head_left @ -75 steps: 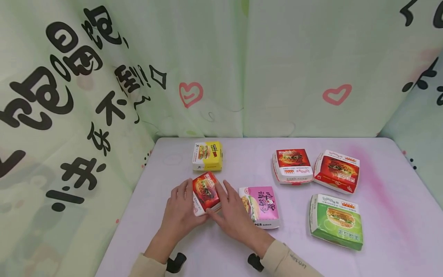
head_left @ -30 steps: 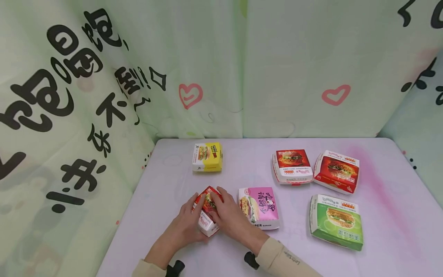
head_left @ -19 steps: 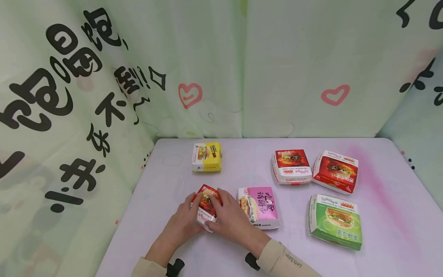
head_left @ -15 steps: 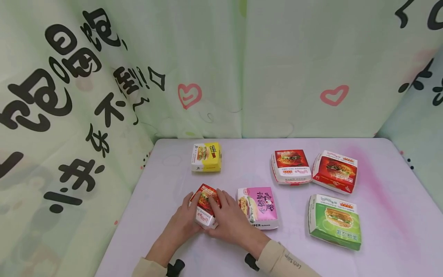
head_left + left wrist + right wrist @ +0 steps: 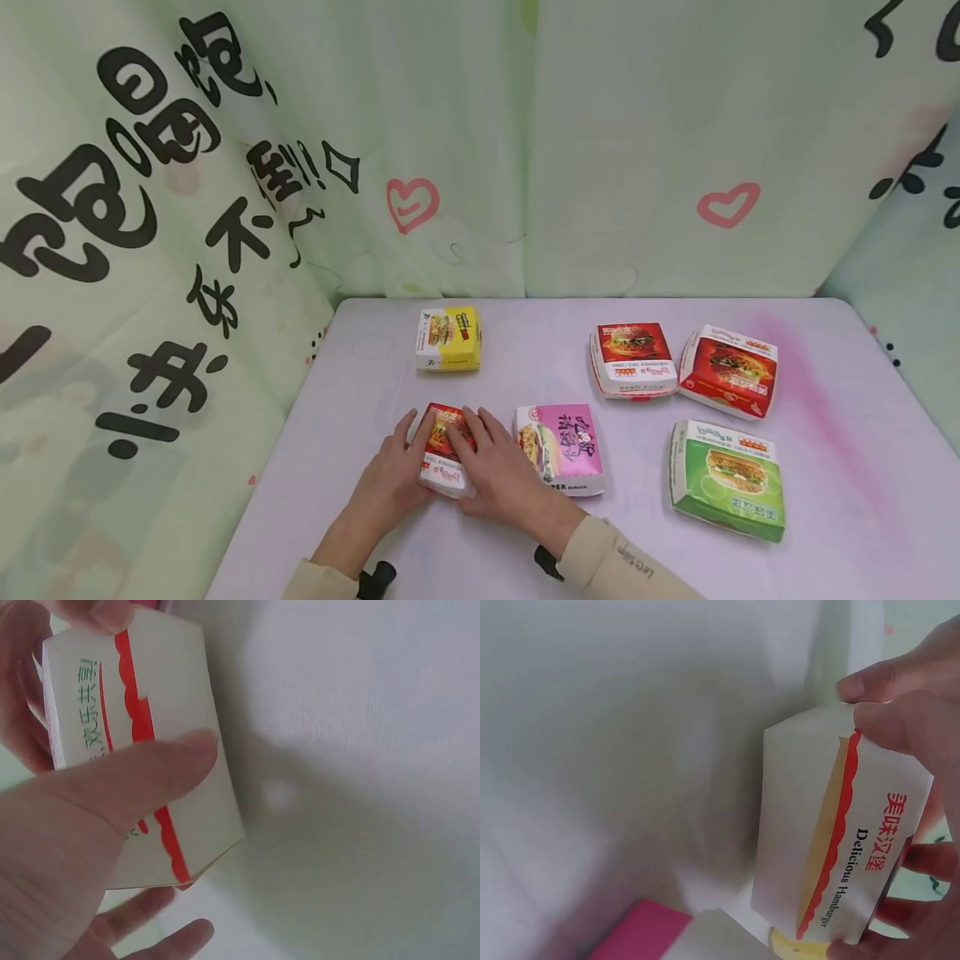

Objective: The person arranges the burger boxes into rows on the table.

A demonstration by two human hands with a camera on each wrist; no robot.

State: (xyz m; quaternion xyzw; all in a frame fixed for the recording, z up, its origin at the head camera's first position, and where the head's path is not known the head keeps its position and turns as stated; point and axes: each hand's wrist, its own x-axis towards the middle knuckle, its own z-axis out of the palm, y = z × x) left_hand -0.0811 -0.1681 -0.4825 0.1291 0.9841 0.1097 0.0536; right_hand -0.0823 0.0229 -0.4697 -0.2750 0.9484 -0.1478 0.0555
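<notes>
Both hands hold a red-and-white hamburger box (image 5: pixel 442 477) over the left front part of the table. My left hand (image 5: pixel 386 479) grips its left side; in the left wrist view the thumb lies across a white wall of the hamburger box (image 5: pixel 180 690) with a scalloped red stripe. From the other side my right hand (image 5: pixel 506 483) holds it, fingers over the printed top. The right wrist view shows the hamburger box (image 5: pixel 787 810) with a "Delicious Hamburger" wall and a thumb at its corner. Whether its base touches the table cannot be told.
A pink box (image 5: pixel 573 446) lies just right of my right hand. Behind the hands sits a yellow box (image 5: pixel 459 342). To the right are two red-and-white boxes (image 5: pixel 636 358) side by side, with a green box (image 5: pixel 727 479) in front. A curtain (image 5: pixel 600 167) hangs behind the table (image 5: pixel 525 542).
Over these seconds the hamburger box has come nearer to me, tipped, then turned so its white end faces me more squarely. Both hands have kept hold; the other boxes stay put.
</notes>
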